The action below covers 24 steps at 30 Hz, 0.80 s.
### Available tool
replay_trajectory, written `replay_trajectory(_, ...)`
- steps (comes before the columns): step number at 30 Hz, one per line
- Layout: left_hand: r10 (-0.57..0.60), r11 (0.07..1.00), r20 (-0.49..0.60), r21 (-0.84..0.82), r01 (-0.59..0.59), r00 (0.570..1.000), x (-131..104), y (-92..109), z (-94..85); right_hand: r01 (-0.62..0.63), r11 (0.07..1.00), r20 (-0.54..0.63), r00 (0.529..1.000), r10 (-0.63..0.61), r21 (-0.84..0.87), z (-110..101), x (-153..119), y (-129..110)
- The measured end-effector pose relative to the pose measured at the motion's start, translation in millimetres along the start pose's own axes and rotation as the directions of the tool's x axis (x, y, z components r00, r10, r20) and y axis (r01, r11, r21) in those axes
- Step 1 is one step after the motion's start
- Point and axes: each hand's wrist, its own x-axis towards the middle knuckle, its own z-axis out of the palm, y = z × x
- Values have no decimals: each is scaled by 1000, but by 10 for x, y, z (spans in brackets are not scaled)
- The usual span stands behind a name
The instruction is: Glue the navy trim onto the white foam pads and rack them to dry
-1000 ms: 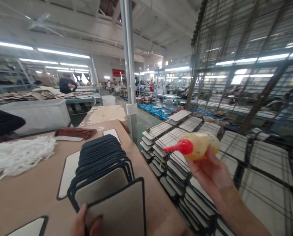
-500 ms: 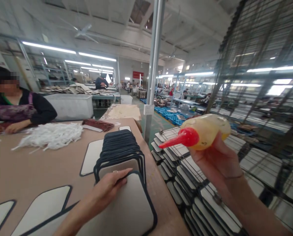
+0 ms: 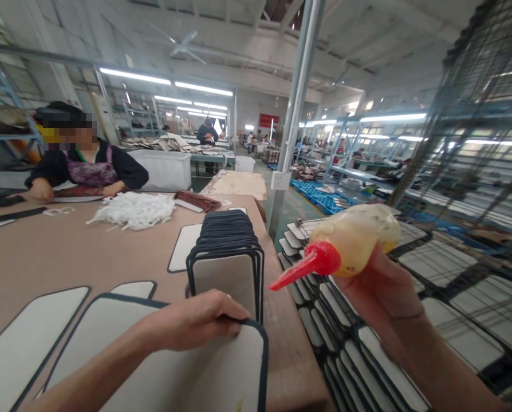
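Note:
My left hand (image 3: 204, 320) pinches the top edge of a white panel with a dark rim (image 3: 204, 372), held tilted above the brown table. Behind it stands a row of similar dark-edged panels (image 3: 228, 234), leaning close together; the nearest shows its pale face. In my right hand (image 3: 380, 280) is a squeeze bottle (image 3: 354, 234) of yellowish liquid with a red nozzle (image 3: 303, 263). The bottle lies nearly sideways, its nozzle pointing left and slightly down, apart from the panel. Several more dark-edged panels (image 3: 32, 332) lie flat on the table at the left.
A heap of white strips (image 3: 133, 210) and a brown bundle (image 3: 197, 201) lie on the brown table (image 3: 122, 252). A co-worker (image 3: 88, 166) sits across it. To the right, a wire rack (image 3: 466, 303) holds many panels. A metal post (image 3: 294, 103) rises beyond the table corner.
My left hand has brought the panel away from the upright row, toward me. The bottle's nozzle has dipped lower. The whole view has turned left.

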Motion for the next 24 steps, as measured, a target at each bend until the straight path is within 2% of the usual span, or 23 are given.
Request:
replay_trajectory(3,-19,1000,31,-22,19,999,-2,7,9,-32,999,34,999,34,-38,-84,-78,41)
replay_trajectory(6,-41,999,13,-22,41,999,-36,6,1,-32,995,62,997,38,-96,-228,-195,121)
replay_trajectory(11,-86,996,14,-14,86,996,-116,56,-55,-44,958,-15,999,41,-284,-469,-376,232)
replay_trajectory(13,-83,997,24,-1,83,996,-128,81,-92,-55,938,-10,998,55,-343,-523,-419,241)
replay_trajectory(17,-62,998,54,-3,63,997,-114,105,-147,-110,923,-2,993,118,-369,-540,-435,209)
replay_trajectory(21,-29,999,110,24,26,994,-94,112,-158,-60,928,35,996,78,-368,-489,-346,164)
replay_trajectory(24,-18,999,144,36,13,989,-103,138,-174,-59,925,89,991,99,-375,-478,-239,158)
